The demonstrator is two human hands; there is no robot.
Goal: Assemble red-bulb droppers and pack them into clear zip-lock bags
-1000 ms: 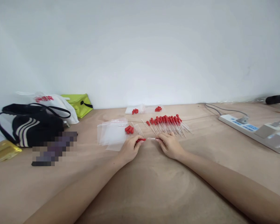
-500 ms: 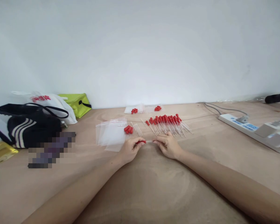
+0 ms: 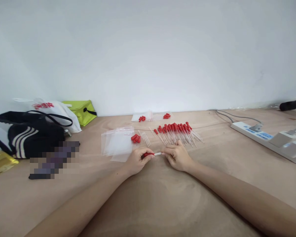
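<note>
Between thumb and fingers of my left hand point(image 3: 138, 160) is a red rubber dropper bulb point(image 3: 148, 154), lying sideways. My right hand point(image 3: 178, 157) pinches the far end of a thin glass dropper tube point(image 3: 158, 153), whose other end meets the bulb's mouth. How deep it sits inside I cannot tell. Just beyond my right hand lies a row of glass droppers with red bulbs point(image 3: 174, 127). Past my left hand are several loose red bulbs point(image 3: 135, 138) and several bare glass tubes point(image 3: 145, 138).
Clear zip bags point(image 3: 118, 141) lie stacked left of the loose bulbs. Two more bags with red bulbs point(image 3: 142, 118) rest by the wall. A black bag point(image 3: 39, 135) and a green bag point(image 3: 80, 112) stand at left. A power strip point(image 3: 251, 131) with plugged-in adapters is at right.
Both hands, with the bulb and tube, sit slightly lower in view and the tube is a little more tilted. My grip looks the same.
</note>
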